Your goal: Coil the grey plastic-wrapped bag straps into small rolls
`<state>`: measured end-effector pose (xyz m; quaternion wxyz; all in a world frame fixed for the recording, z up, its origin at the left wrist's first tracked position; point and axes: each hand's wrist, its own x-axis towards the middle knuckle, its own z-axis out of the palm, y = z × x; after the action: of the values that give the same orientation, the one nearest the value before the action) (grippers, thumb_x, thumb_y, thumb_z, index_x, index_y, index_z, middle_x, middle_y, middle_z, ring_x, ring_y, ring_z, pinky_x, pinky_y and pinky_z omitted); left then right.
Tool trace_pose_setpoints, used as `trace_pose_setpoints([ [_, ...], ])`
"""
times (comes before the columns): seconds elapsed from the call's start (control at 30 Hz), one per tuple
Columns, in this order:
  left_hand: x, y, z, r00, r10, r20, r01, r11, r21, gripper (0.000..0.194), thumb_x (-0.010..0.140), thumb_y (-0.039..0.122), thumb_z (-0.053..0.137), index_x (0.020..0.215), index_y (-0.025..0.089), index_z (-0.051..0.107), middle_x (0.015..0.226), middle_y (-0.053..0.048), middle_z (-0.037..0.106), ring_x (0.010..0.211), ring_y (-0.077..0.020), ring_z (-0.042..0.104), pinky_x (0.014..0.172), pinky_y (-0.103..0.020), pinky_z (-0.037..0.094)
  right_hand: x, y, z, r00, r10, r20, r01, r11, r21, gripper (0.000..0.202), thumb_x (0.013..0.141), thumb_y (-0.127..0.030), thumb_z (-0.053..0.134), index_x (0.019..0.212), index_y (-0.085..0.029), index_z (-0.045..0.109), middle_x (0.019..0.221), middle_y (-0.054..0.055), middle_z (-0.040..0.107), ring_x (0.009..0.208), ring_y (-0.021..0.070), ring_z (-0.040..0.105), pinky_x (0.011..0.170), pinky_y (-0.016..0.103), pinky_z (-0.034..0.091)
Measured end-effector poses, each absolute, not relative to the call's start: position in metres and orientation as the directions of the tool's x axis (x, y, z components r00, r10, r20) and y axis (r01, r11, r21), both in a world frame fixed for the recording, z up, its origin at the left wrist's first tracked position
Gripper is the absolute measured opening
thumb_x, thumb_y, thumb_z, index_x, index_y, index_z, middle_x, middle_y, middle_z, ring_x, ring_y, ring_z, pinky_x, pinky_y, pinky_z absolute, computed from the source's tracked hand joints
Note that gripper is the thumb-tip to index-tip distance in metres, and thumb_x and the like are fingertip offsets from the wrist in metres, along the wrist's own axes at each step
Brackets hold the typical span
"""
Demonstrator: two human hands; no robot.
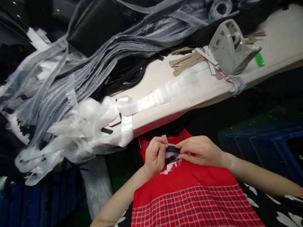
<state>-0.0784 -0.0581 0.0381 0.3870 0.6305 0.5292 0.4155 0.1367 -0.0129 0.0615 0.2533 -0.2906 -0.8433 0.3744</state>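
Both hands meet in front of the red apron (196,176), below the table's front edge. Between them is a small black strip (173,148) with some clear plastic around it. My left hand (156,156) has its fingers curled in a pinch at the strip's left end, and a small beige tab (164,137) sticks up beside its fingertips. At the right end, my right hand (199,150) grips the strip between thumb and fingers. The fingers partly cover the strip, so its full shape is hidden.
On the white table (156,72) lie long grey plastic-wrapped strips (113,47), crumpled clear film (94,119), brown card strips (189,61), a tape dispenser (227,47) and a green piece (259,59). Blue crates (260,145) stand below at the right.
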Motion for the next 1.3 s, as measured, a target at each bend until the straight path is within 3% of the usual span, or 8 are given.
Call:
trace_pose_setpoints([
  [0.23, -0.078, -0.067, 0.041, 0.139, 0.956, 0.258, 0.402, -0.292, 0.868, 0.015, 0.094, 0.024, 0.043, 0.082, 0.021, 0.053, 0.084, -0.004, 0.063, 0.075, -0.0153, 0.06, 0.07, -0.029, 0.047, 0.138, -0.016, 0.071, -0.734, 0.57, 0.369, 0.283, 0.751, -0.597, 0.019, 0.092, -0.028, 0.056, 0.079, -0.022, 0.068, 0.096, 0.002, 0.075, 0.083, 0.0146, 0.07, 0.078, 0.025, 0.055],
  [0.47, -0.078, -0.062, 0.04, 0.147, 0.967, 0.209, 0.395, -0.251, 0.884, 0.02, 0.095, 0.027, 0.044, 0.079, 0.02, 0.054, 0.084, -0.004, 0.064, 0.075, -0.015, 0.061, 0.07, -0.029, 0.047, 0.138, -0.014, 0.072, -0.741, 0.594, 0.315, 0.303, 0.713, -0.632, 0.02, 0.093, -0.029, 0.054, 0.082, -0.022, 0.07, 0.093, 0.001, 0.075, 0.084, 0.0148, 0.069, 0.079, 0.025, 0.054],
  [0.6, -0.076, -0.05, 0.038, 0.172, 0.974, 0.144, 0.386, -0.201, 0.9, 0.018, 0.093, 0.025, 0.047, 0.079, 0.019, 0.056, 0.083, -0.004, 0.062, 0.077, -0.0153, 0.059, 0.073, -0.03, 0.046, 0.135, -0.01, 0.067, -0.704, 0.691, 0.161, 0.386, 0.564, -0.73, 0.024, 0.094, -0.035, 0.053, 0.089, -0.02, 0.07, 0.09, 0.004, 0.075, 0.081, 0.0151, 0.069, 0.077, 0.025, 0.051],
  [0.8, -0.074, -0.038, 0.035, 0.201, 0.974, 0.104, 0.37, -0.174, 0.912, 0.02, 0.094, 0.024, 0.047, 0.079, 0.019, 0.058, 0.081, -0.003, 0.059, 0.078, -0.0153, 0.056, 0.073, -0.03, 0.045, 0.121, 0.007, 0.054, -0.546, 0.838, 0.023, 0.493, 0.343, -0.8, 0.026, 0.086, -0.041, 0.064, 0.071, -0.019, 0.068, 0.067, 0.0, 0.07, 0.06, 0.0111, 0.062, 0.06, 0.021, 0.043],
  [1.0, -0.072, -0.034, 0.028, 0.216, 0.974, 0.068, 0.328, -0.138, 0.934, 0.014, 0.083, 0.031, 0.064, 0.086, 0.02, 0.057, 0.088, -0.004, 0.058, 0.083, -0.0172, 0.056, 0.078, -0.032, 0.046, 0.11, 0.019, 0.042, -0.428, 0.887, -0.172, 0.519, 0.086, -0.85, 0.024, 0.08, -0.039, 0.068, 0.068, -0.019, 0.069, 0.06, -0.001, 0.067, 0.053, 0.011, 0.058, 0.051, 0.021, 0.038],
  [1.1, -0.071, -0.033, 0.026, 0.182, 0.983, 0.02, 0.325, -0.079, 0.942, 0.011, 0.085, 0.029, 0.062, 0.081, 0.019, 0.058, 0.085, -0.003, 0.058, 0.081, -0.016, 0.057, 0.077, -0.03, 0.046, 0.109, 0.025, 0.035, -0.41, 0.87, -0.273, 0.443, -0.072, -0.894, 0.036, 0.081, -0.05, 0.064, 0.065, -0.017, 0.067, 0.058, 0.001, 0.066, 0.052, 0.0129, 0.059, 0.05, 0.022, 0.04],
  [1.23, -0.067, -0.03, 0.027, 0.183, 0.983, 0.026, 0.318, -0.084, 0.944, 0.012, 0.083, 0.028, 0.064, 0.077, 0.019, 0.059, 0.083, -0.003, 0.058, 0.079, -0.0157, 0.056, 0.075, -0.029, 0.046, 0.103, 0.034, 0.018, -0.389, 0.791, -0.473, 0.261, -0.398, -0.88, 0.06, 0.086, -0.068, 0.041, 0.071, -0.015, 0.066, 0.053, 0.002, 0.061, 0.046, 0.014, 0.056, 0.047, 0.024, 0.041],
  [1.3, -0.065, -0.029, 0.029, 0.18, 0.983, 0.034, 0.317, -0.091, 0.944, 0.012, 0.082, 0.027, 0.064, 0.074, 0.019, 0.06, 0.081, -0.003, 0.058, 0.078, -0.0157, 0.055, 0.074, -0.028, 0.045, 0.097, 0.035, 0.009, -0.431, 0.762, -0.483, 0.222, -0.429, -0.875, 0.058, 0.08, -0.069, 0.049, 0.07, -0.015, 0.065, 0.053, 0.001, 0.059, 0.047, 0.0123, 0.052, 0.047, 0.024, 0.039],
])
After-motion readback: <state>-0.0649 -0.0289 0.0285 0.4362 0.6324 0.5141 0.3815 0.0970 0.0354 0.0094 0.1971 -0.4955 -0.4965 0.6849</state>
